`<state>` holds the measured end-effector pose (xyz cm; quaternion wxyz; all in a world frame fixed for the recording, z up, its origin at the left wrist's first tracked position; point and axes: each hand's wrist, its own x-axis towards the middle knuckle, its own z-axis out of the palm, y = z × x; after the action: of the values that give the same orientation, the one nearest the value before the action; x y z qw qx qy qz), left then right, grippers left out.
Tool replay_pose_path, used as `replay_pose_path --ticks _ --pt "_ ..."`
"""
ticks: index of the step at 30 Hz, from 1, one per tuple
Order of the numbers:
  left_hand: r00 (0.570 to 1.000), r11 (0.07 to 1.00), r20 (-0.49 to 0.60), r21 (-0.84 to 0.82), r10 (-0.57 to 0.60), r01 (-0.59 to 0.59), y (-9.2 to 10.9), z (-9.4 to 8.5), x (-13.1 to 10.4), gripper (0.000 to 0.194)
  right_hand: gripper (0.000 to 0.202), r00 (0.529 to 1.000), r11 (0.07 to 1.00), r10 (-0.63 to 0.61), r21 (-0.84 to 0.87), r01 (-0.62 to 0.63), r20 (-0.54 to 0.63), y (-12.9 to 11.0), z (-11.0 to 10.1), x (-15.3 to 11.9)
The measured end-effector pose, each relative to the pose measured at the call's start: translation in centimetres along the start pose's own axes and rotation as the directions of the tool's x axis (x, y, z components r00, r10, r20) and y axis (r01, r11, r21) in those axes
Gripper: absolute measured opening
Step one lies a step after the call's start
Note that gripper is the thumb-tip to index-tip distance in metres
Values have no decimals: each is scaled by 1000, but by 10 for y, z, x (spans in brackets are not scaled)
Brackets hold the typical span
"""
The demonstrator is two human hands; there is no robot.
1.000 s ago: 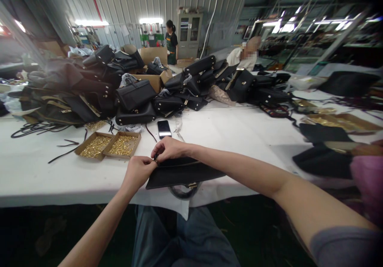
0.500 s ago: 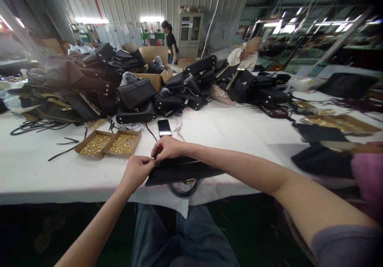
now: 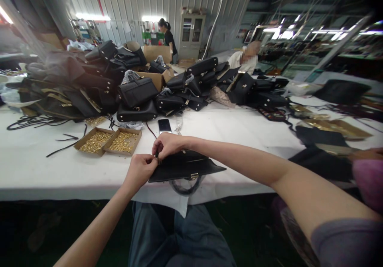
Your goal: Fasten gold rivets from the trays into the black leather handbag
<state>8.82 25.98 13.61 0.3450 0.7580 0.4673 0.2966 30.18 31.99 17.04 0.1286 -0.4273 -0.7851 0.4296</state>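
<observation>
A black handbag [image 3: 185, 168] lies on the white table in front of me, its curved handle [image 3: 187, 189] hanging toward the table's near edge. A gold clasp [image 3: 194, 176] shows on its near side. My left hand [image 3: 143, 170] is closed in a pinch at the bag's left corner, on a small metal fitting. Just above it, my right hand [image 3: 168, 145] is also pinched, fingertips nearly meeting those of the left. What lies between its fingers is too small and covered to make out. My right forearm passes over the bag's far side.
Two cardboard trays [image 3: 122, 141] of small gold fittings stand left of my hands. A phone [image 3: 164, 126] lies beyond the bag. Many black handbags [image 3: 139, 93] are piled at the back. At right, a co-worker's hand [image 3: 369, 154] is beside a black bag piece [image 3: 321, 161].
Both hands stay pinched at the bag's left corner, with only slight finger movement. The view has shifted a little. At the back, the standing person has turned and leans forward.
</observation>
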Motion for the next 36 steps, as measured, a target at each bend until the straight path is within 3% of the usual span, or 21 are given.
replay_pose_path --ticks 6,9,28,36 --pt "999 1000 -36 -15 3 -3 -6 6 -3 41 36 997 1000 4 -19 -2 78 -5 -3 4" --pt "999 1000 -34 -23 -6 6 -8 7 -2 41 33 997 998 52 42 -55 55 -5 -1 3" --pt "984 993 179 -111 -22 42 -15 -7 10 48 36 997 994 68 89 -70 19 4 1 0" --pt "970 993 243 -115 3 26 -20 -12 13 54 35 996 986 71 144 -78 55 1 1 -4"
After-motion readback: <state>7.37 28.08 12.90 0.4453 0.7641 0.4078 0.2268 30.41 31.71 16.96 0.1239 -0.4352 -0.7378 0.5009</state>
